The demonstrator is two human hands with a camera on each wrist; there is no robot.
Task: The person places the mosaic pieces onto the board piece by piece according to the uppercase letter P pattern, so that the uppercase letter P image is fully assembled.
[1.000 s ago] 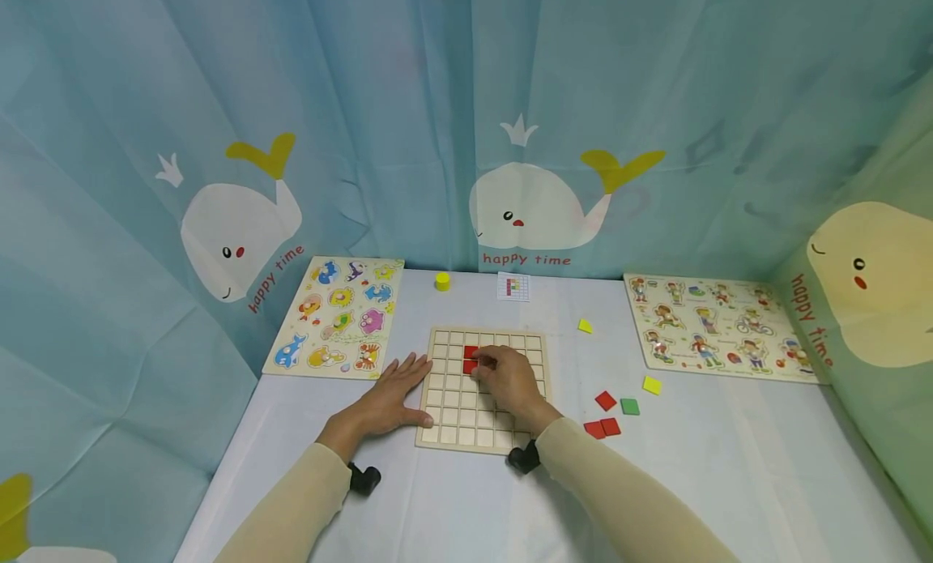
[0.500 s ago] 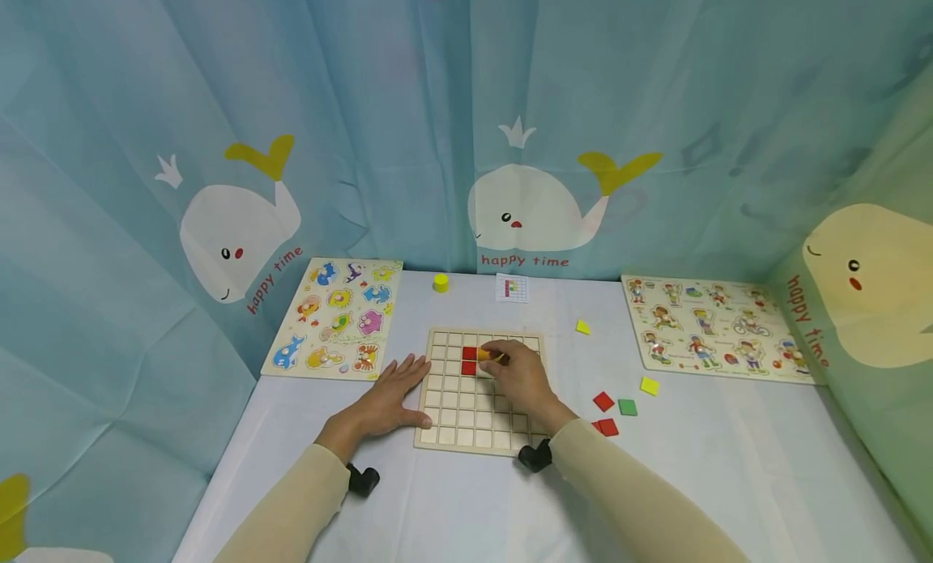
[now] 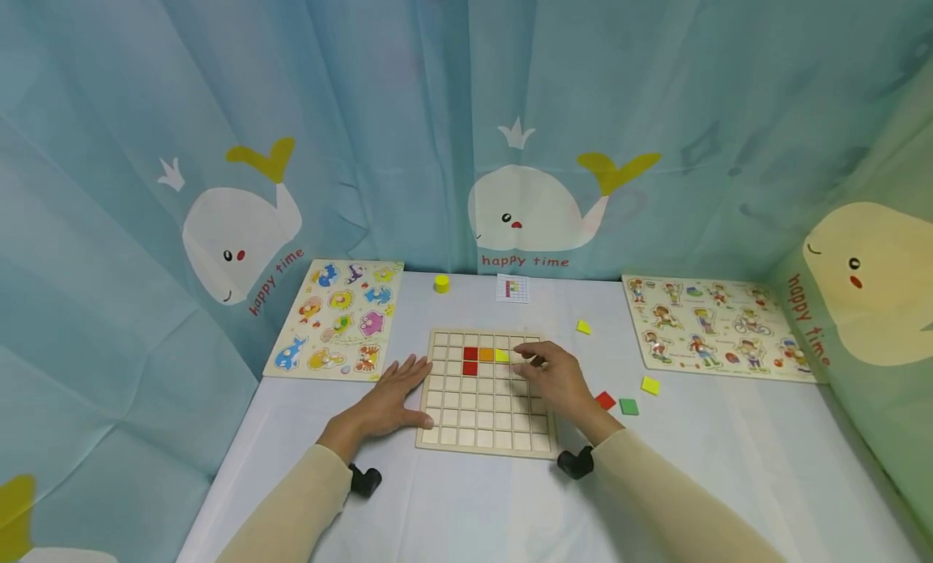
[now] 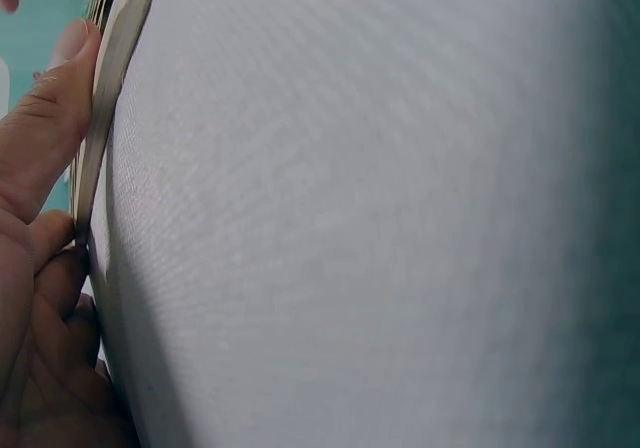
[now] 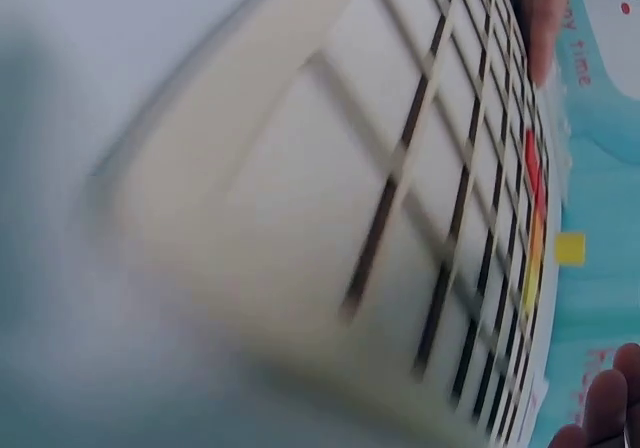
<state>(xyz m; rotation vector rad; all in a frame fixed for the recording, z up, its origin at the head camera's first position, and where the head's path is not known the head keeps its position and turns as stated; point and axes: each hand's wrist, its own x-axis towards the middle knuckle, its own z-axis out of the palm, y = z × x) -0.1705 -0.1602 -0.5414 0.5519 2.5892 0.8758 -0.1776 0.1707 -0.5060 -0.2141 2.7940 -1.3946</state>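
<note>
My left hand (image 3: 389, 401) rests at the left edge of a wooden grid board (image 3: 448, 430), its fingers extended; the thumb (image 4: 52, 108) touches the board's side in the left wrist view. On the board lie two red tiles, an upper red tile (image 3: 470, 353) and a lower red tile (image 3: 470, 368). An orange tile (image 3: 486, 354) and a yellow tile (image 3: 502, 356) continue the upper row to the right. Over the board's right part hovers my right hand (image 3: 557, 378), thumb and forefinger apart, with nothing visible between them. Only its fingertips (image 5: 605, 408) show in the right wrist view.
Right of the board lie a red tile (image 3: 605, 401), a green tile (image 3: 629, 407) and two yellow pieces (image 3: 651, 385). Behind it stand a yellow cylinder (image 3: 441, 283) and a pattern card (image 3: 513, 288). An animal puzzle (image 3: 350, 320) lies left, a figure puzzle (image 3: 717, 328) right.
My right hand has drawn back to the right from the red tiles, uncovering the orange and yellow tiles. Its forearm now hides two loose red tiles. My left hand has stayed put.
</note>
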